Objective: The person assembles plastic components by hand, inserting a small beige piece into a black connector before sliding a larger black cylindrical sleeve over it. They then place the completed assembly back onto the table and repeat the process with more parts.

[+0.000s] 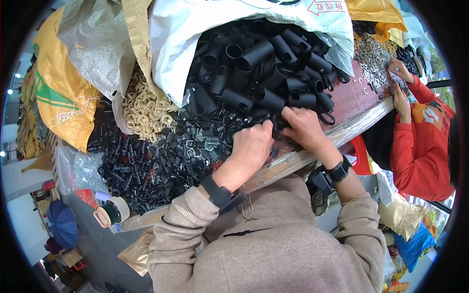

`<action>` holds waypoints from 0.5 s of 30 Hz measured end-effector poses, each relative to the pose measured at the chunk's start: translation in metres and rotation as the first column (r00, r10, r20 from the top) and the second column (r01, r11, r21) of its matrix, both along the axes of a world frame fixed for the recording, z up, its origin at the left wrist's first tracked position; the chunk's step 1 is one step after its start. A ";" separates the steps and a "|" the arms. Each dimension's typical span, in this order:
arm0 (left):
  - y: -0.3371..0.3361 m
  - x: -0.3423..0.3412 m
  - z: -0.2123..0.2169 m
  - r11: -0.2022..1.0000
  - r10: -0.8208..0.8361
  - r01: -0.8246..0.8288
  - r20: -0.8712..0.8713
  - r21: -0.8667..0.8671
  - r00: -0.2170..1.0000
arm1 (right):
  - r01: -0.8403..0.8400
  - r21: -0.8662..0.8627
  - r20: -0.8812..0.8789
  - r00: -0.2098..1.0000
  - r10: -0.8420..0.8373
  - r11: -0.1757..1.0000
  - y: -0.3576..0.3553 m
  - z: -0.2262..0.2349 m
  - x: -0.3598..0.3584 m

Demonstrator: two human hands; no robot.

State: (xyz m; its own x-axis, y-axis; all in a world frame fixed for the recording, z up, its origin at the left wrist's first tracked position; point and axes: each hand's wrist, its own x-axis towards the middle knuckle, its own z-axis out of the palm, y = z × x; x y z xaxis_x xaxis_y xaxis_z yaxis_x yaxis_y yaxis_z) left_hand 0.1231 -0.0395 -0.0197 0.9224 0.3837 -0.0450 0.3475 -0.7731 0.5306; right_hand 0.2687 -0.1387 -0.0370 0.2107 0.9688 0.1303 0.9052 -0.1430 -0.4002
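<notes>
My left hand [250,150] is closed in a pinch near the table's front edge, knuckles up. My right hand [307,128] is just to its right, its fingers curled inward toward the left. Something small and dark lies between the two hands, too hidden by my fingers to name. Directly beyond them spills a heap of black plastic tubes with cut-out slots [264,100], coming from the mouth of a white woven sack [171,44]. Small black plastic parts [141,166], some like clips or buckles, cover the table to the left of my left hand.
Beige plastic rings [146,107] spill from a sack at the left. A spool [115,211] stands at the front left corner. A worn wooden rail [361,124] edges the table. At right, a person in red [422,146] handles something beside silver metal hooks [373,58].
</notes>
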 end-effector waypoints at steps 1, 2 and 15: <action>0.003 0.003 -0.003 1.000 0.002 -0.002 0.006 0.001 1.000 | -0.002 0.001 0.006 1.000 0.002 1.000 0.004 -0.003 0.004; 0.007 0.006 -0.005 1.000 0.011 -0.011 0.022 -0.009 1.000 | -0.001 0.031 -0.006 1.000 0.002 1.000 0.009 -0.006 0.008; 0.002 -0.081 0.015 0.884 -0.040 0.069 0.072 -0.463 0.997 | 0.154 0.047 -0.014 0.988 -0.153 0.987 -0.025 0.020 -0.018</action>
State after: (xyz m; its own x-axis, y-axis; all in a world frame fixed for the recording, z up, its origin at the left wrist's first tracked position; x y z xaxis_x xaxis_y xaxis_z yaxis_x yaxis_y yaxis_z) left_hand 0.0422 -0.0376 -0.0042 0.9477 0.2813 -0.1509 0.2691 -0.4494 0.8518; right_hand 0.2511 -0.1641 -0.0167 0.3580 0.9176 0.1725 0.8696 -0.2604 -0.4196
